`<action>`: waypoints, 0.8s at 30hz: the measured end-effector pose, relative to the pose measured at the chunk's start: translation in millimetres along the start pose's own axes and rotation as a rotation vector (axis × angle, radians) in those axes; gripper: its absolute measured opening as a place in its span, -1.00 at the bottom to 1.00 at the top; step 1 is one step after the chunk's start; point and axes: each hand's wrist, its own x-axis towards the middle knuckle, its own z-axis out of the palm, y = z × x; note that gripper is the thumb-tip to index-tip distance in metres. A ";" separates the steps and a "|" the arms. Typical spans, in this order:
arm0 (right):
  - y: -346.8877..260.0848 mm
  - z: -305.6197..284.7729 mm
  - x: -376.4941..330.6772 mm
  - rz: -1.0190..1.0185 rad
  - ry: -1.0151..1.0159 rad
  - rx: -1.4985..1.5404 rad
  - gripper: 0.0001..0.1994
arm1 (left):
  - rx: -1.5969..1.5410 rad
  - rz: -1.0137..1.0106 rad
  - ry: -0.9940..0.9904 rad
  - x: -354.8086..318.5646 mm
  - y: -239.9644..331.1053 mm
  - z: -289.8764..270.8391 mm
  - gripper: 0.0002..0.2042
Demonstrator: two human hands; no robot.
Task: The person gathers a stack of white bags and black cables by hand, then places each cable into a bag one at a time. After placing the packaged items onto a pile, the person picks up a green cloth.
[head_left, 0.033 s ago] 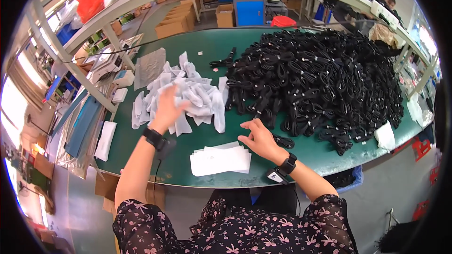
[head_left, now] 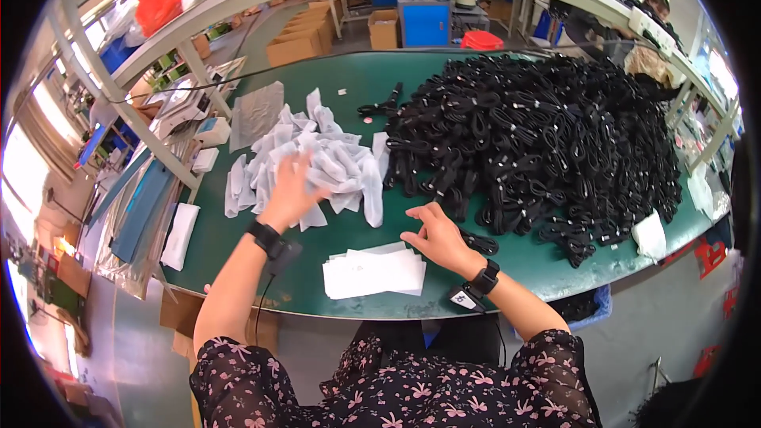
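My left hand (head_left: 290, 196) is over the near edge of a loose heap of filled, whitish translucent bags (head_left: 337, 162). Its fingers are spread, slightly blurred, and hold nothing. To the right, my right hand (head_left: 441, 239) hovers with thumb and index finger apart and nothing between them; its other fingers are curled. It is nearest to a coiled black cable (head_left: 480, 242). Between my forearms lies a flat, uneven stack of white bags (head_left: 372, 273). A large mound of bundled black cables (head_left: 539, 143) covers the table's right half.
The green tabletop (head_left: 238, 257) is framed by a pale metal rack (head_left: 154, 154). At the far left of the table lies a clear plastic sheet (head_left: 258, 115). A white packet (head_left: 180, 236) sits at the left edge, a white bundle (head_left: 650, 235) at the right. A co-worker (head_left: 606, 0) is beyond.
My left hand has drawn back a little toward me from the bag heap. My right hand has hardly moved, and the view has shifted slightly.
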 end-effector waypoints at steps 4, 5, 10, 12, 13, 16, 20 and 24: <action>3.9 13.9 40.1 -0.038 -0.050 -0.112 -0.27 | 0.060 -0.260 -0.507 -4.4 50.4 -22.0 0.00; 1.0 24.2 54.7 -0.076 -0.062 -0.141 -0.18 | 0.063 -0.286 -0.578 -9.9 44.6 -22.1 0.01; 9.5 64.7 122.8 -0.066 -0.134 -0.301 0.08 | 0.042 -0.291 -0.734 -16.1 20.2 6.0 0.03; 8.9 73.0 140.9 0.105 -0.208 -0.269 0.16 | 0.036 -0.286 -0.735 -19.4 3.8 16.1 0.02; 10.5 77.1 147.8 0.191 -0.248 -0.252 0.20 | 0.048 -0.231 -0.707 -22.0 -1.8 19.1 0.02; 15.8 89.5 160.3 0.222 -0.205 -0.293 0.22 | 0.063 -0.126 -0.646 -22.9 -22.0 28.9 0.00; 16.7 108.5 181.5 0.190 -0.182 -0.337 0.21 | 0.034 -0.097 -0.614 -15.2 -46.9 29.9 -0.02; 4.8 131.3 210.1 0.136 -0.192 -0.361 0.21 | -0.025 -0.162 -0.632 -6.6 -83.9 24.3 -0.01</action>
